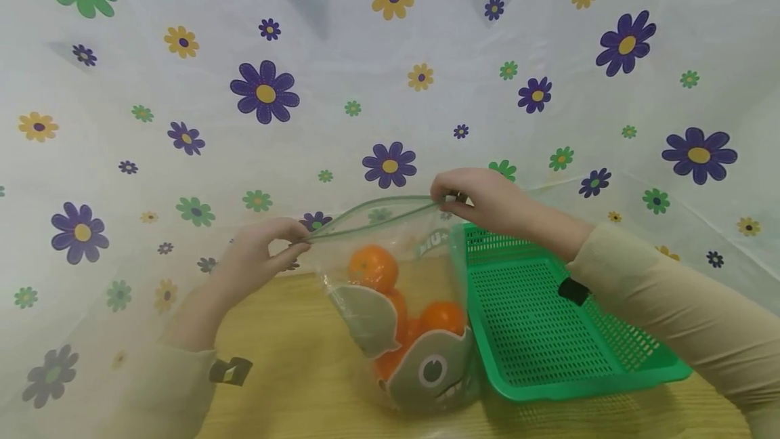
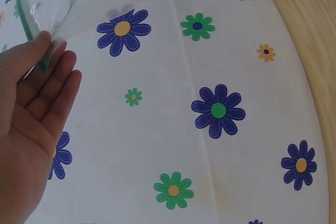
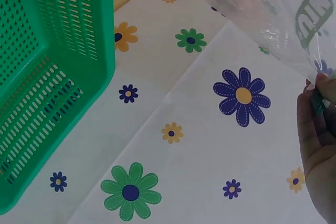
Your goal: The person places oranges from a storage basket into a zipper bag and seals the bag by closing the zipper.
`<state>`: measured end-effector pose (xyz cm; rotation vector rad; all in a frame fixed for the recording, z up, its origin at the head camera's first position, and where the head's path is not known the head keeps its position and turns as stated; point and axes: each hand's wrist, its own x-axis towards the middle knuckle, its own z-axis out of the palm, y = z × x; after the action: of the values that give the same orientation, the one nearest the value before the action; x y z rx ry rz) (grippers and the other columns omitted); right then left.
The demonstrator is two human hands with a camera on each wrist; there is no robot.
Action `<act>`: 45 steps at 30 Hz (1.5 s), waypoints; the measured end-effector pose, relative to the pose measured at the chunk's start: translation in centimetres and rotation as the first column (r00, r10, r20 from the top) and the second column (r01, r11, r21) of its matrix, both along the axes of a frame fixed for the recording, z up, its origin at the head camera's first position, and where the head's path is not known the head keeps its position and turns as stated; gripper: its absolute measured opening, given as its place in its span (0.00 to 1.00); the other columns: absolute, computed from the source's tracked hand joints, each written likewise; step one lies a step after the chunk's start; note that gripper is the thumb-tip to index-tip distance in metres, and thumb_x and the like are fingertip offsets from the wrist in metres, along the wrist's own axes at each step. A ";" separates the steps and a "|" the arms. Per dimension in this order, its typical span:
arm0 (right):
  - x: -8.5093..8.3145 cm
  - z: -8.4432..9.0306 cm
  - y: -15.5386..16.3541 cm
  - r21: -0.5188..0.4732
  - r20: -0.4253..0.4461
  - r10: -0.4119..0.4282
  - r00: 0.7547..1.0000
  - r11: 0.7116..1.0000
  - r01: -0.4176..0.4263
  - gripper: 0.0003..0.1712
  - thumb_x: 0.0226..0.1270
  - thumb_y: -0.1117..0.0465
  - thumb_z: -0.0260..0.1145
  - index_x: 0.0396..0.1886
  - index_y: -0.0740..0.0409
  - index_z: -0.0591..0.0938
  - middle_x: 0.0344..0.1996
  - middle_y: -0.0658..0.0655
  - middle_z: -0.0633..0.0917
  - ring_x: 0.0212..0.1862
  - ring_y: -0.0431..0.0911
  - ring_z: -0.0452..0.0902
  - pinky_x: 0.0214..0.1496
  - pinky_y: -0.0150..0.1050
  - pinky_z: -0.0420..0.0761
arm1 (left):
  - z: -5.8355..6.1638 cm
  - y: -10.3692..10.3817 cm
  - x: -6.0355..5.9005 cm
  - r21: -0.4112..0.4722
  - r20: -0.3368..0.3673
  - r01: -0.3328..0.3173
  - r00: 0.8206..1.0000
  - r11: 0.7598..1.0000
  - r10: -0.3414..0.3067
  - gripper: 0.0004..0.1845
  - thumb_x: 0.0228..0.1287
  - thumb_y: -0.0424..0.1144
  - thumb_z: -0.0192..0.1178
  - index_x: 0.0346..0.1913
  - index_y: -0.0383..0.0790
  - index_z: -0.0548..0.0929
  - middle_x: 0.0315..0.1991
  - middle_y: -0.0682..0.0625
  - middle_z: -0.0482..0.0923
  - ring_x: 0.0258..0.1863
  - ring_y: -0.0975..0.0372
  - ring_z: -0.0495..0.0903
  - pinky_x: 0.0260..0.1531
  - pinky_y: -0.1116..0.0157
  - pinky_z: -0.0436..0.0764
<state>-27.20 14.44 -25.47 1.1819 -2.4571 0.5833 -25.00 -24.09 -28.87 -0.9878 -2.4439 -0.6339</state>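
A clear zip bag (image 1: 420, 249) with a green seal strip and printed green shapes holds several oranges (image 1: 373, 268). My left hand (image 1: 258, 256) pinches the left end of its seal between thumb and forefinger. In the left wrist view the strip's end shows between the thumb and fingers of that hand (image 2: 39, 87). The right end of the seal is pinched by my right hand (image 1: 481, 200), seen at the right edge of the right wrist view. Between the hands the bag's mouth gapes slightly, and its lower part overlaps the wooden table (image 1: 274, 337).
Right of the bag stands a green plastic basket (image 1: 536, 317) with slotted walls, beneath my right forearm. A white sheet (image 1: 329, 134) printed with flowers hangs behind the table. Dark straps (image 1: 231, 371) show at both sleeves.
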 end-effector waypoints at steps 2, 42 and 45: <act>-0.1 0.1 0.3 -0.021 0.075 -0.026 0.997 0.999 0.028 0.12 0.71 0.71 0.70 0.50 0.58 0.80 0.43 0.57 0.90 0.48 0.51 0.89 0.54 0.45 0.89 | 0.4 0.0 0.2 0.005 0.024 -0.023 0.999 1.000 0.023 0.13 0.65 0.26 0.70 0.50 0.39 0.87 0.41 0.49 0.92 0.41 0.55 0.91 0.49 0.53 0.89; -0.3 -2.8 1.1 -0.390 0.911 0.259 0.321 0.792 0.469 0.10 0.81 0.66 0.61 0.44 0.65 0.88 0.31 0.50 0.92 0.35 0.39 0.91 0.46 0.33 0.90 | 0.5 -0.8 0.4 0.360 0.701 -0.321 0.713 0.876 -0.027 0.21 0.81 0.40 0.57 0.66 0.27 0.76 0.35 0.65 0.90 0.39 0.70 0.88 0.49 0.73 0.86; -0.2 -3.0 0.9 -0.390 0.918 0.288 0.272 0.776 0.495 0.15 0.81 0.65 0.61 0.33 0.57 0.90 0.31 0.51 0.91 0.35 0.40 0.90 0.46 0.34 0.90 | 0.0 -0.9 0.2 0.367 0.722 -0.338 0.691 0.867 -0.036 0.23 0.82 0.40 0.55 0.68 0.26 0.74 0.35 0.65 0.89 0.40 0.70 0.88 0.50 0.73 0.85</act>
<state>-27.37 15.31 -28.46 0.2279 -2.6121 2.5076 -24.79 -24.97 -28.85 -0.3256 -2.7035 -1.7292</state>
